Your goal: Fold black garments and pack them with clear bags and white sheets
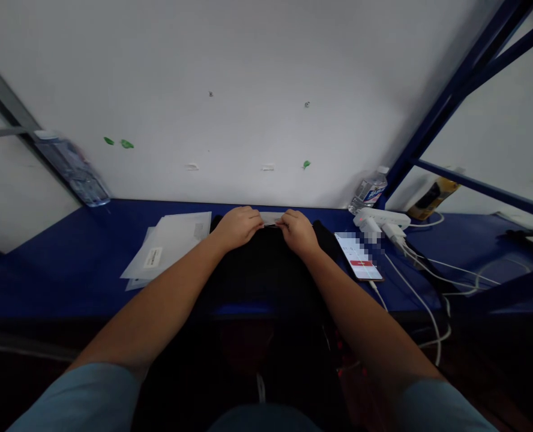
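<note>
Blue desk [68, 270], one black cloth [261, 264]; left hand [239, 227], right hand [299, 233] pinching one pale strip [271, 218]

The person wears a light blue top, seen as 2 short sleeves and a rounded strip of the front [264, 419] at the lower edge of the view. The left sleeve [84, 396] looks smooth and plain, with a wide, curved hem; the right sleeve [440, 408] is the same muted blue, darker in the shade. Past the hems, the left forearm [167, 303] and right forearm [363, 318] are bare, each narrowing to the wrist. The left grip [237, 229] and right grip [299, 234] are uncovered, with rounded backs. The fabric's weave is too dim to make out.
</note>
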{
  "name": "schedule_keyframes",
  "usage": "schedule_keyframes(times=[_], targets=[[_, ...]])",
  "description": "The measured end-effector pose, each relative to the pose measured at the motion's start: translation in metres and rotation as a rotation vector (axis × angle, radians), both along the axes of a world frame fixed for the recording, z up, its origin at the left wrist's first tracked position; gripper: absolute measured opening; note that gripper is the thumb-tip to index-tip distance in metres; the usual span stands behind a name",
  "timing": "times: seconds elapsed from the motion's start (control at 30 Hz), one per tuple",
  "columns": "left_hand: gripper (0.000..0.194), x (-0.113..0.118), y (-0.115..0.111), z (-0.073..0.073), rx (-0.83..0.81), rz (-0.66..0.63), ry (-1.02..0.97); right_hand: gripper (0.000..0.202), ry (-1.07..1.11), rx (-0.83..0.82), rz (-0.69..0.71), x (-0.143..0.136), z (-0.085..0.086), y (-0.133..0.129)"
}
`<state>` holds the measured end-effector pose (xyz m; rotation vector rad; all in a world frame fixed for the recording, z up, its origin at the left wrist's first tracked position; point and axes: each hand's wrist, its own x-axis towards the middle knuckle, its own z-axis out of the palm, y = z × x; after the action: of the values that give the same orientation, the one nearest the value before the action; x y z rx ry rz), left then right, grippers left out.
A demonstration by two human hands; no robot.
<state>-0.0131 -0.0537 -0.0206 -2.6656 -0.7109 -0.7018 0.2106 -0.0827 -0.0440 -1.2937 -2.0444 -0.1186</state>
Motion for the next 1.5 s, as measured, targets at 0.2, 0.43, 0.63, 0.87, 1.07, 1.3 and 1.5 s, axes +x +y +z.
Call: schedule_keyframes(times=[0.2,0.43,0.63,0.87,1.07,1.3,1.5], targets=[[0.020,-0.002,0.001,-0.003,-0.047,-0.011,-0.066,0.015,0.173,-0.009,0.005,0.006,0.001,-0.001],[0.020,0.005,-0.002,-0.007,-0.024,-0.010,-0.089,0.014,0.092,0.049,0.260,0.000,0.003,-0.008],[0.015,0.007,0.000,-0.008,-0.021,0.001,-0.102,0.011,0.031,0.102,0.224,-0.001,0.001,-0.003],[0.019,0.006,0.000,-0.009,-0.040,-0.041,-0.101,0.016,-0.065,0.161,0.227,-0.004,0.004,-0.004],[0.021,0.007,0.000,-0.009,0.056,-0.003,-0.052,0.016,0.002,0.173,0.218,-0.003,0.003,-0.004],[0.020,0.010,0.000,-0.009,0.032,-0.052,-0.052,0.014,0.053,0.131,0.255,-0.008,0.001,-0.002],[0.015,0.009,0.002,-0.010,-0.109,-0.076,-0.148,0.017,0.071,0.111,0.228,-0.008,-0.003,0.001]])
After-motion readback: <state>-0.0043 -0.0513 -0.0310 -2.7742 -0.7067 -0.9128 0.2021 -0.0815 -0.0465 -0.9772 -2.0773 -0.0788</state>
